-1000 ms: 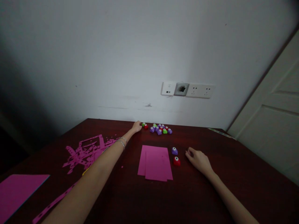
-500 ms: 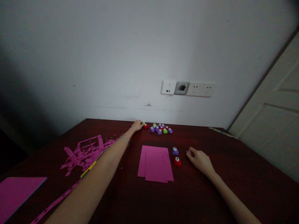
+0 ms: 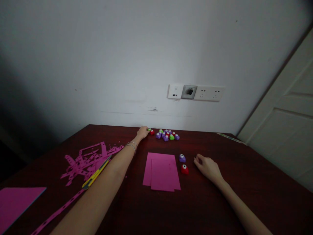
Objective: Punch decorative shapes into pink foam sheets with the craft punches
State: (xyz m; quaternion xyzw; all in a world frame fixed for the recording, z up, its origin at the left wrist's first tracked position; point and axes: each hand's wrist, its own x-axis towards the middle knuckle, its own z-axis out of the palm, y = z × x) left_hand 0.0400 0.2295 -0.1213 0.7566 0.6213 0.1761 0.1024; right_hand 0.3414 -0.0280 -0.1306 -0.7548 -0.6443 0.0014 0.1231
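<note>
Along the far edge of the dark red-brown table point(image 3: 207, 209), as the head view shows, the left hand point(image 3: 142, 132) is stretched out with its fingers at a green craft punch point(image 3: 149, 129). The fingertips are too small and partly hidden, so I cannot tell whether they grasp the punch or merely touch it. A red craft punch point(image 3: 152, 132) sits just beside the green one, and a close cluster of purple, green and red craft punches point(image 3: 166, 134) stands a little further right. Thin bracelets point(image 3: 132, 145) circle the left wrist.

Nearer the person, two pink sheets point(image 3: 164, 173) lie overlapped and slightly staggered. Right of them stand a purple craft punch point(image 3: 182, 158) and, closer in, a red-bodied craft punch point(image 3: 184, 169). The right hand point(image 3: 208, 168) rests on the table near this pair, apart from both, released, its fingers loosely curled.

Just beside the left forearm lies a yellow utility knife point(image 3: 96, 173), against a tangle of punched pink scraps point(image 3: 86, 163). One long perforated pink strip point(image 3: 58, 210) runs toward the near edge, and a larger pink sheet point(image 3: 18, 205) lies at the far left.
</note>
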